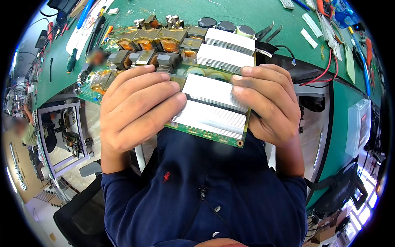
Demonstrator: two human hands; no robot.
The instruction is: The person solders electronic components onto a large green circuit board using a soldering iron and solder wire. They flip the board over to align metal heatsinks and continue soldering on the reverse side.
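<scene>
A large green circuit board (220, 140) is held between my hands at the near edge of the bench, tilted slightly, its near end over my lap. My left hand (138, 109) lies across its left side, fingertips by the silver finned heat sinks (213, 119), thumb hidden. My right hand (271, 105) grips the right edge, fingertips on a heat sink and the rest of the hand beside the edge. Copper-wound transformers (170, 39) crowd the board's far left part. Round capacitors (227, 27) stand at its far edge.
On the green bench (173, 9) lie a dark-handled screwdriver (72, 61) at left and red and black wires (329, 68) at right. A clear plastic box (358, 127) is on the right. A black chair (78, 210) stands lower left. Another person (29, 131) is at far left.
</scene>
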